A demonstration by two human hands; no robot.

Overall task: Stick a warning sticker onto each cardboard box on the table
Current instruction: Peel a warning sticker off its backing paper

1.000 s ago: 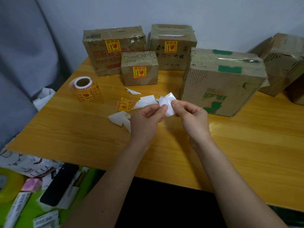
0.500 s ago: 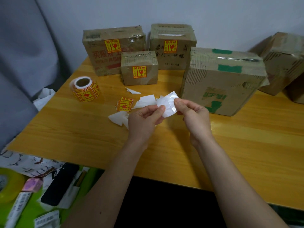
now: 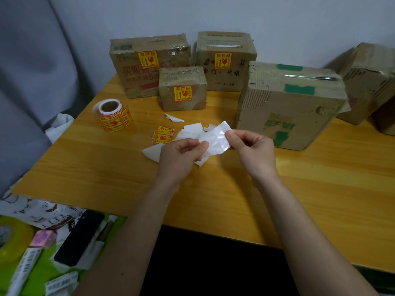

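Note:
My left hand (image 3: 179, 157) and my right hand (image 3: 252, 150) each pinch an end of a white sticker piece (image 3: 215, 139), seen from its blank side, above the wooden table (image 3: 106, 167). Three boxes at the back carry yellow-red warning stickers: a wide one (image 3: 149, 65), a tall one (image 3: 224, 60) and a small one (image 3: 182, 88). A large box with green tape (image 3: 290, 103) stands just right of my hands and shows no sticker. A further box (image 3: 367, 82) sits at the far right. A sticker roll (image 3: 112, 114) lies to the left.
A loose warning sticker (image 3: 162, 135) and white backing scraps (image 3: 190, 131) lie on the table behind my hands. Below the table's near left edge are a black phone (image 3: 79, 238), a tape roll (image 3: 10, 238) and papers. A grey chair back (image 3: 32, 71) rises at the left.
My hands have moved slightly apart and the white piece between them has opened out, stretching wider from left fingers to right fingers.

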